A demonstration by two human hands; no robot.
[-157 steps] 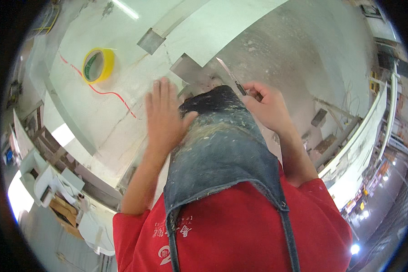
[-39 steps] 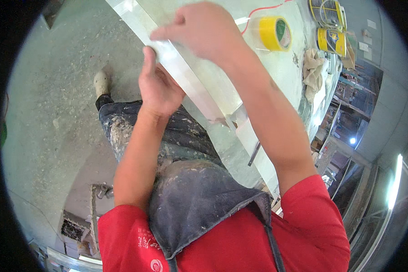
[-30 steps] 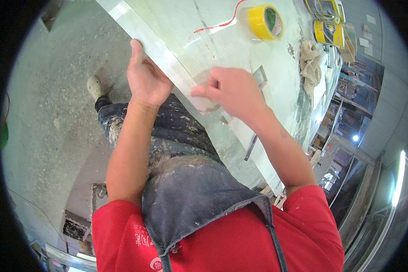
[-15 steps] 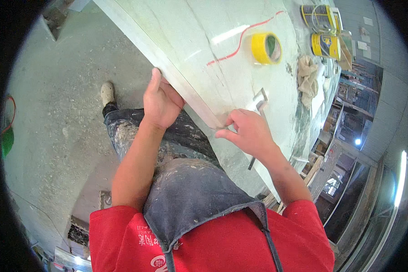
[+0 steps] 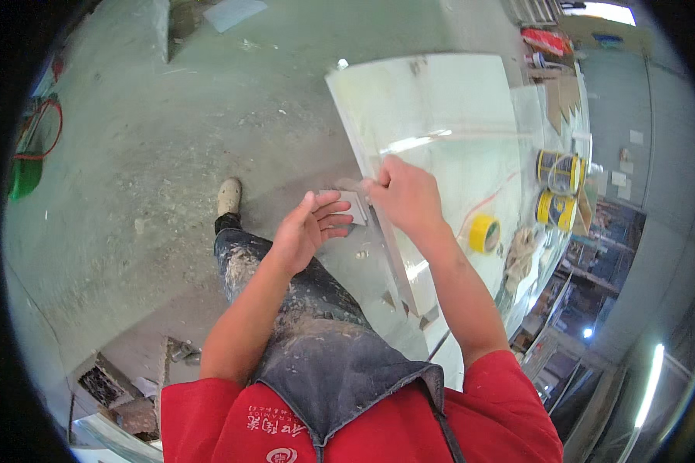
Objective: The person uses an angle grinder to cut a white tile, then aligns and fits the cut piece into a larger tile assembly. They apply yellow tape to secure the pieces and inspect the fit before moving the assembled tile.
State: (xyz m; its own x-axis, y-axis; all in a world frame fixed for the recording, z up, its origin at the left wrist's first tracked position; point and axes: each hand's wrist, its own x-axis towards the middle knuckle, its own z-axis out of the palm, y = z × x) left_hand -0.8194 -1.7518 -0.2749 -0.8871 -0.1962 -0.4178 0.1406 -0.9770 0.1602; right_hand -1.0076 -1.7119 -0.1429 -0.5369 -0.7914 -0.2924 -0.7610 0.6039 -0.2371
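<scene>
A large pale, glossy slab (image 5: 455, 100) with a thick white edge lies to my right. Over that edge my right hand (image 5: 405, 194) is closed, thumb and fingers pinched together; a faint blurred strip shows by its fingertips, too smeared to name. My left hand (image 5: 305, 235) hangs in the air beside the edge, its fingers spread and holding nothing. Behind those fingers shows a small pale square piece (image 5: 354, 207), lower than the slab. On the slab sit a yellow tape roll (image 5: 479, 233) and a drawn red line (image 5: 488, 202).
Two yellow-and-black cans (image 5: 556, 171) and a crumpled beige cloth (image 5: 521, 255) are on the slab's far right side. A grey, debris-strewn floor (image 5: 131, 177) spreads to the left. A red hose (image 5: 60, 127) lies at the far left, and broken blocks (image 5: 104, 380) at lower left.
My view has shifted along the slab, showing its far end. My right hand has moved forward along the edge from the near corner. My left hand has come off the edge.
</scene>
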